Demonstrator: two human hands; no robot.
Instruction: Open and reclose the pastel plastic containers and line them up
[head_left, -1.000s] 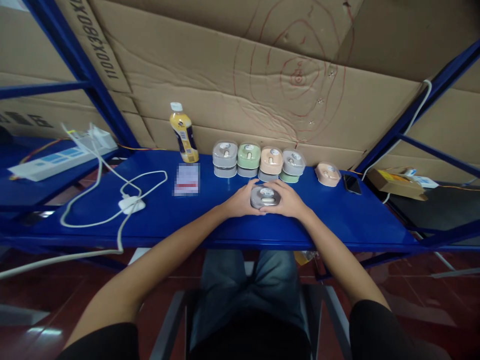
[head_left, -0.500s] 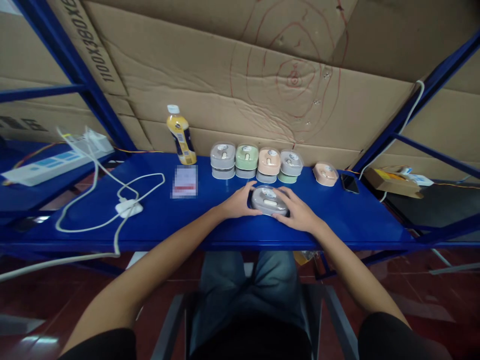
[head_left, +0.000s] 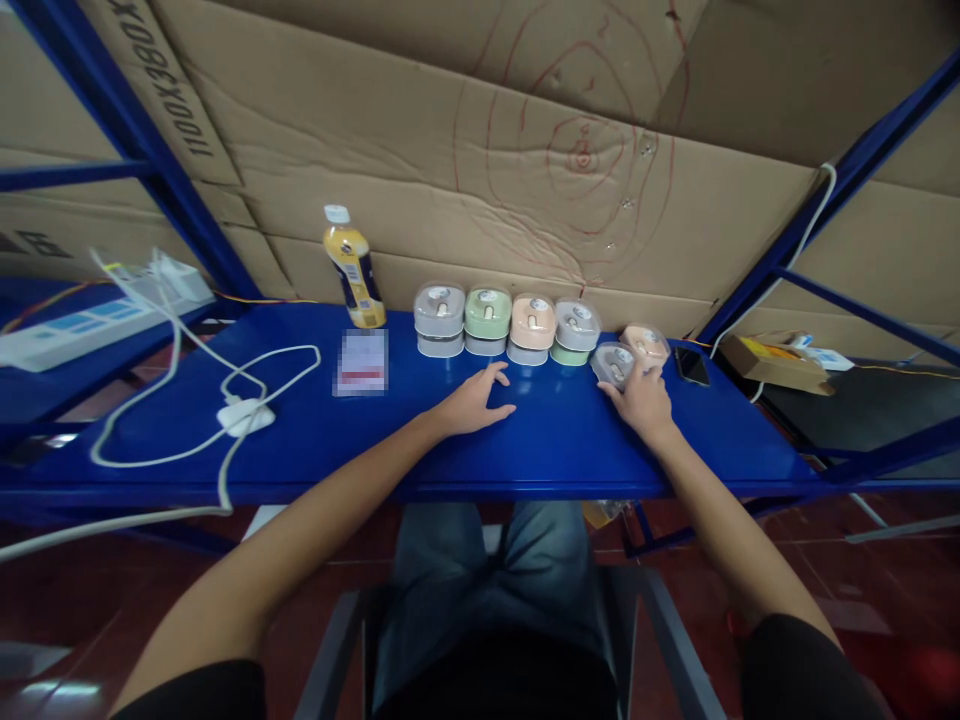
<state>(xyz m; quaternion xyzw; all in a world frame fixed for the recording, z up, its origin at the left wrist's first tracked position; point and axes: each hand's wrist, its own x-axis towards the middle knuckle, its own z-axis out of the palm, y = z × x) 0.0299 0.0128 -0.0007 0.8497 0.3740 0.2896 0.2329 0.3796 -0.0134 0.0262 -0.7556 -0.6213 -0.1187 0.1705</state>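
My right hand grips a small grey lidded container at its near side, and that container sits against a single peach container on the blue shelf. My left hand lies open on the shelf, holding nothing, just in front of a row of several two-high stacks. That row holds a grey pair, a green-on-grey pair, a peach-on-grey pair and a grey-on-green pair.
To the left stand a yellow-labelled bottle and a pixelated card. A white cable with an adapter loops nearby, beyond it a power strip. A phone lies right. Cardboard sheets form the back, between blue uprights.
The grey container has moved right from between my hands to the peach container, carried by my right hand. My left hand has let go and stays near the middle of the shelf.
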